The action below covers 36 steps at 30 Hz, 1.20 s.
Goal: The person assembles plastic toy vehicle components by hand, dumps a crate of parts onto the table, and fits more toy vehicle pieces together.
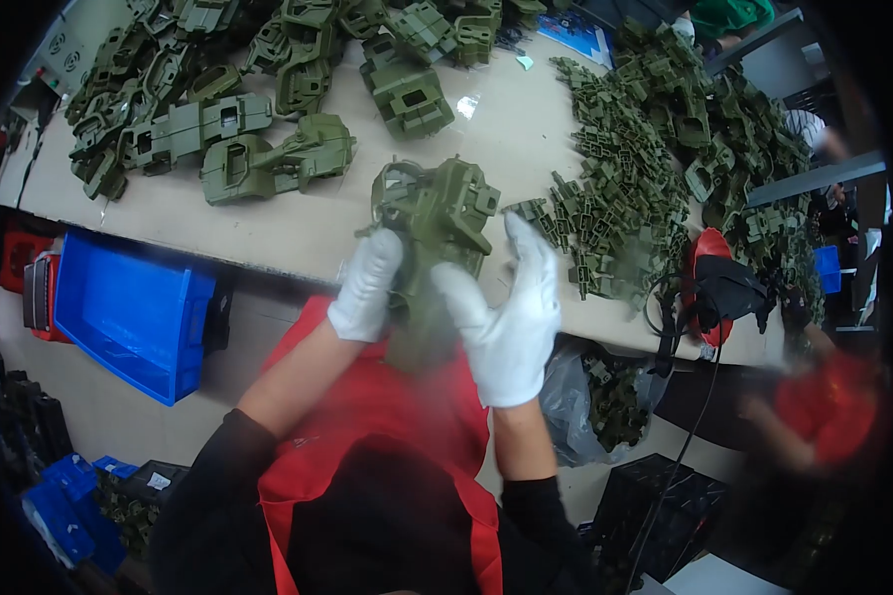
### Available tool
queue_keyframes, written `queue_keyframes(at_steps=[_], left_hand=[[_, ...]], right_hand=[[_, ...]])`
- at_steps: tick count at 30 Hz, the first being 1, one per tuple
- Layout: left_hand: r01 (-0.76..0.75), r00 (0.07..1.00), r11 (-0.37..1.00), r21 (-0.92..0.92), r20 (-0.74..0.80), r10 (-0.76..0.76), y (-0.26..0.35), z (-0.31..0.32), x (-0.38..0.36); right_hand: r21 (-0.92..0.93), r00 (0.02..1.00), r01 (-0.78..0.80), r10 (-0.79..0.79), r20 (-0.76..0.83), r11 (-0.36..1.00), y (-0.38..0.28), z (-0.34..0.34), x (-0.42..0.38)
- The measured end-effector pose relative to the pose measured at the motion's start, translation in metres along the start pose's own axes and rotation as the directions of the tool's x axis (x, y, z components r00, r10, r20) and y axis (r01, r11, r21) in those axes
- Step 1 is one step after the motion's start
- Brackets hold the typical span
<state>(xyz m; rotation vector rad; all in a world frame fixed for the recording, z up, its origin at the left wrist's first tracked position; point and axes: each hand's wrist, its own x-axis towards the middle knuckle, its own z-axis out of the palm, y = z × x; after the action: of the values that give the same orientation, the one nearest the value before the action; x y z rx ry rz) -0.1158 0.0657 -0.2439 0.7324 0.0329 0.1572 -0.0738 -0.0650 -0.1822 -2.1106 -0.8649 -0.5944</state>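
Note:
An olive-green plastic toy vehicle body (437, 213) is held up in front of me, close over the front edge of the table. My left hand (367, 283), in a white glove, grips its left side with the thumb up and the fingers hidden behind it. On the right, my white-gloved right hand (511, 317) is open, its thumb at the vehicle body and its fingers spread away from it. The lower end of the part is blurred. Beyond it on the table stands another green vehicle body (407, 94).
Green plastic bodies (184, 129) crowd the table's (526, 109) back left. A heap of small green parts (615, 188) covers the right. A headset-like black device (729, 288) sits near the edge. Below are a blue bin (129, 307) and a plastic bag (571, 402). A person in red (829, 407) is at right.

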Motion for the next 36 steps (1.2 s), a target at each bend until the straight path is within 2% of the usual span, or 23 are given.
queue_keyframes(at_steps=[1, 2, 3, 4, 6, 7, 8, 9, 10, 11, 12, 14, 15, 19, 21, 22, 27, 30, 31, 32, 33, 34, 36], left_hand=[[-0.023, 0.999, 0.999, 0.044, -0.022, 0.024, -0.009, -0.004, 0.002], [-0.074, 0.996, 0.990, 0.119, -0.035, 0.078, -0.013, -0.005, 0.005], [-0.114, 0.991, 0.970, 0.214, -0.045, 0.126, -0.018, -0.008, 0.007], [-0.148, 0.984, 0.941, 0.306, -0.050, 0.171, -0.022, -0.010, 0.007], [-0.083, 0.995, 0.962, 0.260, -0.031, 0.094, -0.020, -0.015, 0.006], [-0.026, 0.999, 0.977, 0.213, -0.017, 0.030, -0.017, -0.018, 0.007], [-0.029, 0.999, 0.976, 0.217, -0.013, 0.033, -0.020, -0.024, 0.008], [-0.023, 0.999, 0.977, 0.213, -0.030, 0.030, -0.022, -0.027, 0.007], [-0.013, 0.999, 0.978, 0.210, -0.047, 0.023, -0.023, -0.029, 0.006], [-0.012, 0.998, 0.972, 0.233, -0.055, 0.026, -0.024, -0.026, 0.002], [-0.006, 0.999, 0.971, 0.241, -0.049, 0.018, -0.021, -0.022, 0.001], [-0.025, 0.999, 0.986, 0.165, 0.033, 0.020, -0.018, -0.016, 0.002], [-0.006, 1.000, 0.987, 0.163, -0.007, 0.007, -0.019, -0.017, 0.001], [-0.017, 0.999, 0.981, 0.193, -0.045, 0.026, -0.015, -0.011, -0.001], [0.013, 0.996, 0.949, 0.316, -0.084, 0.015, -0.014, -0.008, -0.003], [0.016, 0.997, 0.947, 0.319, -0.082, 0.011, -0.016, -0.011, -0.003], [0.026, 1.000, 0.977, 0.211, -0.004, -0.026, -0.023, -0.016, -0.005], [0.020, 0.999, 0.979, 0.202, -0.041, -0.012, -0.019, -0.006, 0.000], [0.021, 0.997, 0.995, 0.094, -0.073, -0.014, -0.022, -0.015, 0.001], [0.097, 0.994, 0.989, 0.110, -0.056, -0.092, -0.019, -0.022, 0.007], [0.110, 0.993, 0.987, 0.117, -0.055, -0.104, -0.017, -0.017, 0.013], [0.118, 0.992, 0.985, 0.124, -0.052, -0.112, -0.014, -0.010, 0.016], [0.111, 0.993, 0.991, 0.079, -0.046, -0.108, -0.015, -0.001, 0.018]], right_hand=[[0.216, 0.942, -0.333, 0.313, 0.121, 0.918, 0.004, 0.004, -0.009], [0.370, 0.777, -0.630, 0.557, 0.295, 0.683, 0.005, 0.007, -0.014], [0.558, 0.681, -0.709, 0.621, 0.387, 0.430, -0.008, 0.000, -0.003], [0.561, 0.675, -0.712, 0.631, 0.381, 0.423, -0.003, 0.000, -0.005], [0.485, 0.618, -0.768, 0.682, 0.391, 0.417, 0.017, -0.002, -0.007], [0.456, 0.696, -0.706, 0.649, 0.307, 0.542, 0.021, -0.007, -0.006], [0.460, 0.699, -0.703, 0.648, 0.303, 0.543, 0.020, -0.010, -0.004], [0.329, 0.856, -0.518, 0.476, 0.204, 0.790, 0.015, -0.015, -0.003], [0.162, 0.956, -0.278, 0.256, 0.143, 0.947, 0.010, -0.019, -0.001], [0.018, 0.975, -0.129, 0.124, 0.182, 0.991, 0.006, -0.021, 0.003], [0.019, 0.976, -0.137, 0.132, 0.173, 0.990, 0.002, -0.023, 0.004], [-0.143, 0.959, -0.064, 0.100, 0.264, 0.988, -0.004, -0.027, 0.007], [-0.173, 0.970, -0.022, 0.063, 0.236, 0.985, -0.005, -0.029, 0.010], [-0.212, 0.961, -0.015, 0.073, 0.267, 0.977, -0.008, -0.036, 0.014], [-0.132, 0.956, -0.022, 0.059, 0.287, 0.991, -0.008, -0.033, 0.015], [-0.132, 0.957, -0.026, 0.063, 0.283, 0.991, -0.008, -0.031, 0.014], [-0.059, 0.977, -0.022, 0.034, 0.212, 0.998, 0.004, -0.021, 0.010], [-0.015, 0.984, -0.032, 0.034, 0.178, 0.999, 0.008, -0.014, 0.012], [0.079, 0.980, -0.081, 0.065, 0.189, 0.994, 0.013, -0.012, 0.015], [0.166, 0.975, -0.131, 0.097, 0.200, 0.977, 0.021, -0.010, 0.020], [0.267, 0.936, -0.285, 0.206, 0.286, 0.921, 0.025, -0.009, 0.026], [0.310, 0.947, -0.245, 0.158, 0.279, 0.919, 0.036, -0.006, 0.027], [0.217, 0.915, -0.286, 0.199, 0.351, 0.933, 0.037, -0.008, 0.032]])
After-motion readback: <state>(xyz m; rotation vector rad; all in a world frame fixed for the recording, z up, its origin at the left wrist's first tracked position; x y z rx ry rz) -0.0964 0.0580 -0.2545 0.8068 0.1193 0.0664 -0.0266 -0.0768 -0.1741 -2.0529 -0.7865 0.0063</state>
